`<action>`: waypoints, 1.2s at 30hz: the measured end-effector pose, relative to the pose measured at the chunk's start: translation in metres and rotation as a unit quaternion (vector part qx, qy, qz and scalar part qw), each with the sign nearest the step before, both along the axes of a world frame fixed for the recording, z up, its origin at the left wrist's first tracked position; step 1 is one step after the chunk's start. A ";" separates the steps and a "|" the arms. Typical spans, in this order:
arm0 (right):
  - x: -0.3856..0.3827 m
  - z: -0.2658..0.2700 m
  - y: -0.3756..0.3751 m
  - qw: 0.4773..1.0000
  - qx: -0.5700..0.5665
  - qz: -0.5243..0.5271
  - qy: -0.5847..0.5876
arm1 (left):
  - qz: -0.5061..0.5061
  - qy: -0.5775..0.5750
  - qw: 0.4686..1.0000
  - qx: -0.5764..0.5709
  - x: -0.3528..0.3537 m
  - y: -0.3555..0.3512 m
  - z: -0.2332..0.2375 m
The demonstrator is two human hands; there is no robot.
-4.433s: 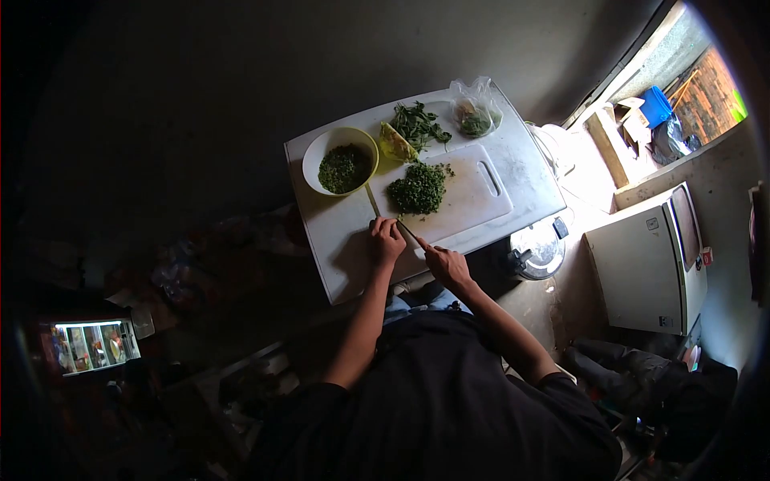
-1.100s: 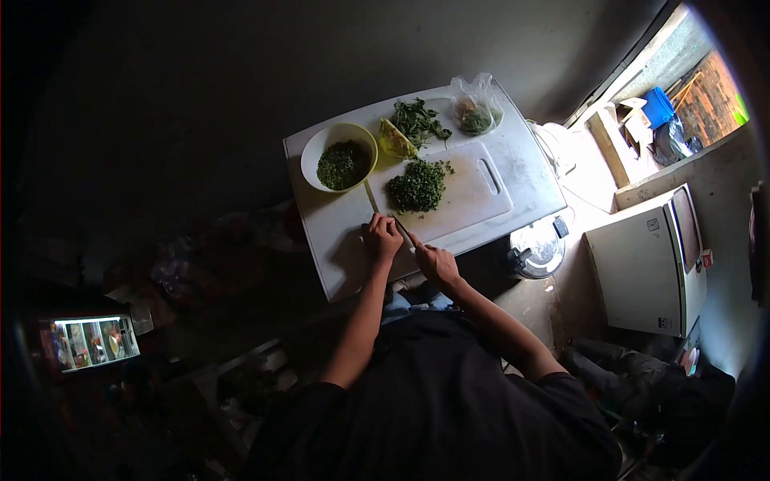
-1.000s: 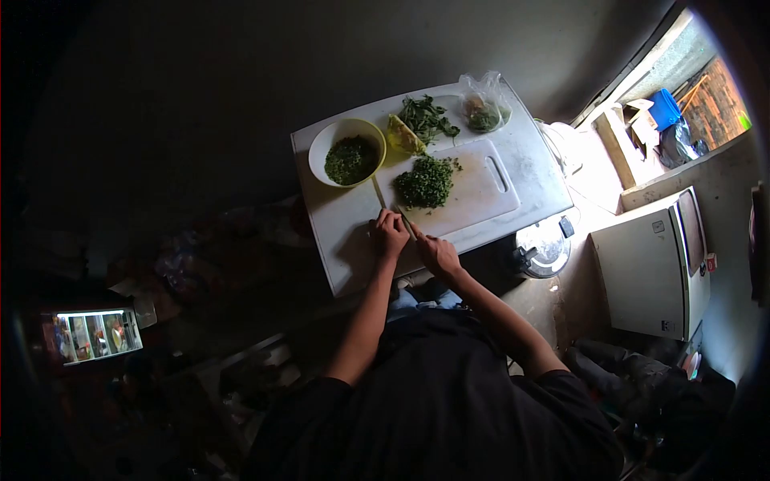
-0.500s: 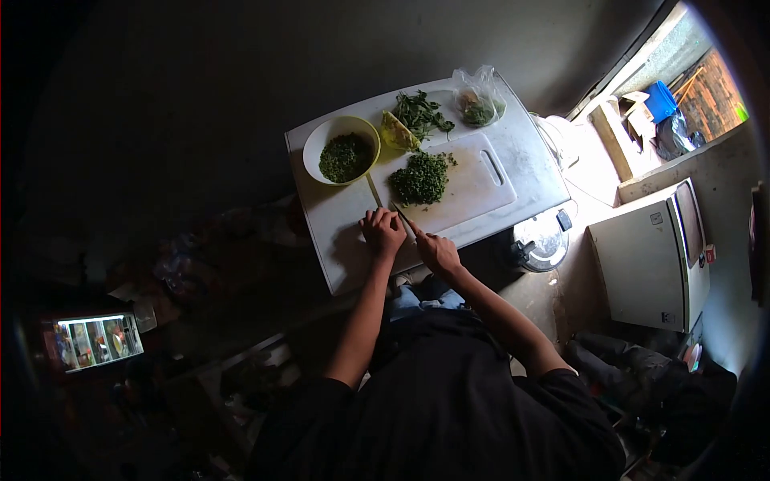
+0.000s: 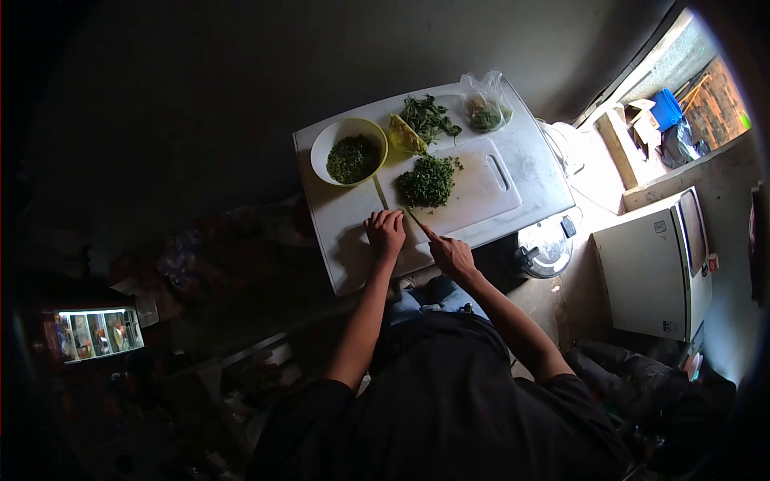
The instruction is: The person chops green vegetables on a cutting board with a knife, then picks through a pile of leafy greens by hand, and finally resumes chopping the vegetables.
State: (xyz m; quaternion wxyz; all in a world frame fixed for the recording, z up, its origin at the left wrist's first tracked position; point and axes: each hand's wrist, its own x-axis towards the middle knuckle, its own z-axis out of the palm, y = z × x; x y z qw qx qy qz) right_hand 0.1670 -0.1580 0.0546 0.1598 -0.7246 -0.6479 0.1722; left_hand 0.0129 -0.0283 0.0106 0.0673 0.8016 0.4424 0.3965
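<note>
By the cutting board's near-left corner, a knife [image 5: 416, 220] is being gripped by the right hand [image 5: 454, 256]; the left hand [image 5: 387, 232] is being held curled alongside, grasp unclear. Chopped greens [image 5: 425, 181] are being borne on the cutting board [image 5: 475, 191].

Mostly dark, lit brightly from the right.
Grey wall [image 5: 265, 56] behind a white table [image 5: 321, 192]; at right, an opening [image 5: 686, 60] onto reddish brickwork [image 5: 716, 103], glare across the floor [image 5: 595, 183], a white fridge [image 5: 638, 276]; lower left, a glowing panel [image 5: 98, 333].
</note>
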 end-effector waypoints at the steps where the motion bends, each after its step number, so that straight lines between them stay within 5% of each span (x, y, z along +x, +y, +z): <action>1: -0.003 0.004 -0.001 1.000 -0.012 0.002 0.002 | 0.000 0.000 1.000 -0.001 0.000 0.000 0.000; 36: -0.015 0.009 -0.001 1.000 -0.023 0.013 -0.006 | 0.008 -0.026 0.999 -0.025 0.002 0.001 0.006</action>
